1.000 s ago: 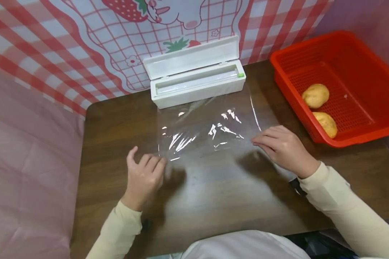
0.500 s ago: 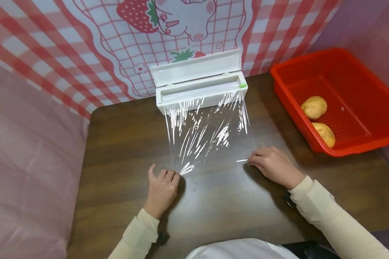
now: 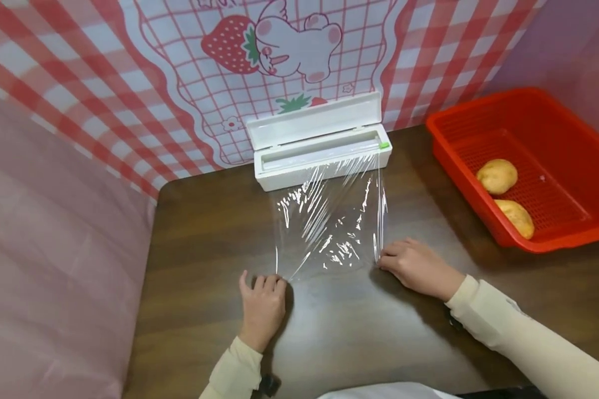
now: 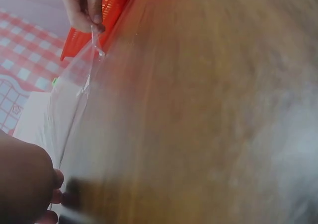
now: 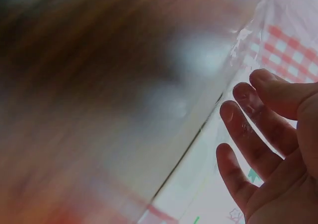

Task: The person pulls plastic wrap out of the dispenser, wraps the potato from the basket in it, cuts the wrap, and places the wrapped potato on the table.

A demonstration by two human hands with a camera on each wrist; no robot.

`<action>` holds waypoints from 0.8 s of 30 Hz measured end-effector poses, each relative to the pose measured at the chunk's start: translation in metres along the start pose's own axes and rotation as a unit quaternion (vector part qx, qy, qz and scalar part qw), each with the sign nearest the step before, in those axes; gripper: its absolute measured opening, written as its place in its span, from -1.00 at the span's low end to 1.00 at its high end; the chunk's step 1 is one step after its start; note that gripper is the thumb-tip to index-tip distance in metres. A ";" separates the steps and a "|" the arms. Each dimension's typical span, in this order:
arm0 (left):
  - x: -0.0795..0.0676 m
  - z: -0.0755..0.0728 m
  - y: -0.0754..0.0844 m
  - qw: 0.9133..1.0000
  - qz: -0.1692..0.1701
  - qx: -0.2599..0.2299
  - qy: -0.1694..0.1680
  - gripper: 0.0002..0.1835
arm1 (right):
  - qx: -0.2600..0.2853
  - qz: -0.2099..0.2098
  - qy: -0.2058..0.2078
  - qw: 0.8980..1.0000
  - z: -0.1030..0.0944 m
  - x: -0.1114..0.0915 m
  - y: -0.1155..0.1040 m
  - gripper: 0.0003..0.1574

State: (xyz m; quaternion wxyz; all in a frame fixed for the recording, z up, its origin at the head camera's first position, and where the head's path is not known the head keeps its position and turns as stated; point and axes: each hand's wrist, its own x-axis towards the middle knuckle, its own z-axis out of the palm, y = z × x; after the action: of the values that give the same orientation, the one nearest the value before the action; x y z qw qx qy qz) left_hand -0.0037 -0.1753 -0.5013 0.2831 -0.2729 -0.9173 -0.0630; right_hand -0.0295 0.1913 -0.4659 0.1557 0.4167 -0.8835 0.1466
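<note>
A sheet of clear plastic wrap [image 3: 324, 221] stretches from a white dispenser box [image 3: 324, 160], its lid standing up, toward the person. My left hand [image 3: 263, 307] pinches the film's near left corner, close over the table. At the near right corner, my right hand [image 3: 419, 269] pinches the film between thumb and fingers. Bright creases run along the wrap [image 4: 74, 95] in the left wrist view. In the right wrist view, the right hand's fingers [image 5: 248, 144] show with film at the thumb and index tip. The roll [image 3: 324, 157] lies inside the box.
A red plastic basket [image 3: 471, 197] with two potatoes [image 3: 497, 176] stands on the right of the wooden table [image 3: 199, 238]. A green tab [image 3: 384, 146] sits at the box's right end. Red-checked cloth [image 3: 429, 61] hangs behind.
Both hands have drawn the film farther from the box and come closer together. The wrap looks tauter along its sides. The camera view has shifted, so box and basket sit lower in view.
</note>
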 end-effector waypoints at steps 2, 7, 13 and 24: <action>-0.001 0.001 0.002 1.000 -0.004 -0.001 -0.001 -0.74 | 0.005 -0.002 -0.001 1.000 0.001 0.001 -0.001 -0.83; -0.002 0.002 0.004 1.000 -0.016 -0.006 0.002 -0.75 | 0.010 0.016 -0.006 1.000 -0.002 -0.005 0.001 -0.85; 0.007 0.004 0.008 1.000 -0.011 -0.016 0.001 -0.86 | 0.016 0.056 0.015 0.998 -0.012 -0.024 0.013 -0.85; -0.001 -0.008 0.016 0.998 -0.016 0.028 -0.048 -0.84 | -0.025 0.091 -0.050 0.994 -0.009 -0.031 -0.007 -0.80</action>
State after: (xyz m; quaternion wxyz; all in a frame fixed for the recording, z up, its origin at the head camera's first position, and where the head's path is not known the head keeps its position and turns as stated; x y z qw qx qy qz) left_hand 0.0090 -0.1642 -0.4961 0.2450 -0.2525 -0.9356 -0.0283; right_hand -0.0034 0.2119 -0.4692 0.1077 0.3378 -0.9277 0.1172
